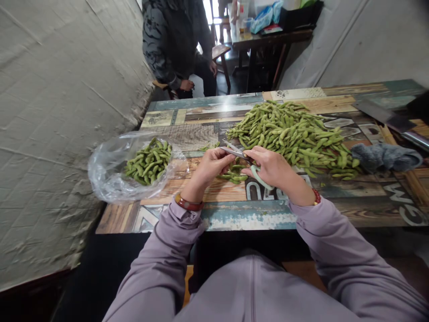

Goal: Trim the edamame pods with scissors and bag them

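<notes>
My right hand (273,167) grips a pair of scissors (261,178) with pale green handles, its blades pointing left and slightly apart. Close to the blades, the fingers of my left hand (213,163) are pinched together; what lies between them is too small to make out. Under and between my hands a few green soybean pods (233,178) lie on the table. A large heap of soybean pods (288,134) spreads just beyond my right hand. To the left, a clear plastic bag (107,167) lies open around a smaller pile of pods (149,161).
The patterned wooden table (228,219) meets a rough pale wall (60,112) on the left. At the right are a grey cloth (387,157) and a cleaver (382,114). Beyond the far edge is a person in dark clothes (177,40), near another table (268,40) with items on it.
</notes>
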Demonstrator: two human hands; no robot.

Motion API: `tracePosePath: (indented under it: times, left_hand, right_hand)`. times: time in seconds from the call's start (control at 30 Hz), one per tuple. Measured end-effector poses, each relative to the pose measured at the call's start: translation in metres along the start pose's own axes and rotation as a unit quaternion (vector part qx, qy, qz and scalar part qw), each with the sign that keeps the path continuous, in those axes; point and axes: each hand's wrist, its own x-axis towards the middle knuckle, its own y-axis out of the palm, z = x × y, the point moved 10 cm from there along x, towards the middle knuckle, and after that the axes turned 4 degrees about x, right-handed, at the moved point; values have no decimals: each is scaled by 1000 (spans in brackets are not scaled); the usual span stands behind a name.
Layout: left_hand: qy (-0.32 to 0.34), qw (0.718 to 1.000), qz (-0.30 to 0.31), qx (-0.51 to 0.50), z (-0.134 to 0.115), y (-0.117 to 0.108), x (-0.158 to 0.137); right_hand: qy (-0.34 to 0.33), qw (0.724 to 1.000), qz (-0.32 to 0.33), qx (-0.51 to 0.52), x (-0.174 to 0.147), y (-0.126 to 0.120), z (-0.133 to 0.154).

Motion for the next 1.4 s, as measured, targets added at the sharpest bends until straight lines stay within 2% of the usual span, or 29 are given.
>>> tracePosePath:
  times: [0.33,0.43,0.63,0.87,1.2,1.4]
  left_hand:
    - [-21,999,24,12,3,1,2]
    - [-38,998,9,-43,7,-2,3]
    - [-43,974,-93,-203,11,-24,3]
    - [-62,938,-101,-326,16,-21,6]
    - [-57,923,-126,-358,15,-20,4]
    - [-65,929,-92,-353,16,-9,4]
  right_hand:
    - [-2,1000,22,-7,-1,3,-6]
    - [9,1000,15,-10,-1,0,-7]
    - [71,995,-56,-45,-1,-17,-14]
    - [36,997,-61,-5,0,-13,-8]
    - [30,996,-81,-9,0,-13,-10]
    - [20,996,-85,3,0,-12,-6]
